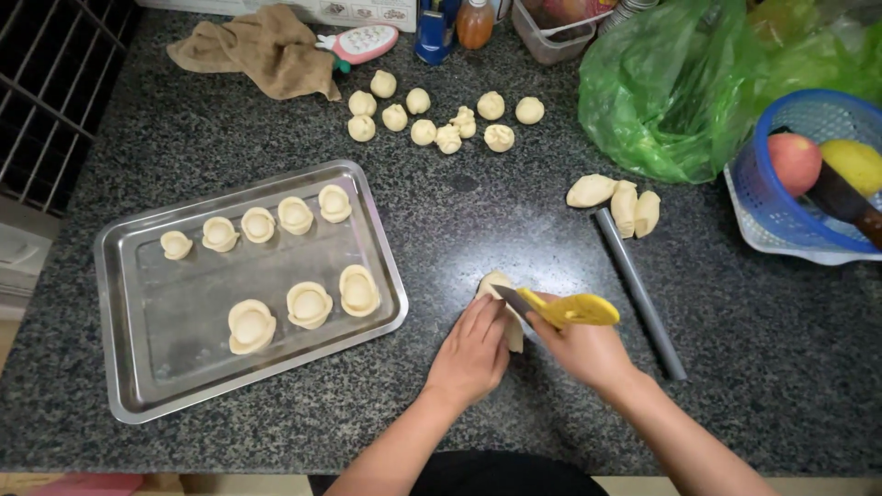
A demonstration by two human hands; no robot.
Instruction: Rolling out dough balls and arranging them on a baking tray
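My left hand presses down on a pale log of dough on the dark speckled counter. In my right hand is a knife with a yellow handle, its blade laid across the dough. A steel tray to the left carries several shaped dough cups in two rows. Three cut dough pieces lie above my right hand, beside a grey rolling rod.
Several small dough balls sit at the back of the counter. A brown cloth lies at the back left. A green plastic bag and a blue basket of fruit stand at the right. Bottles and a container line the back edge.
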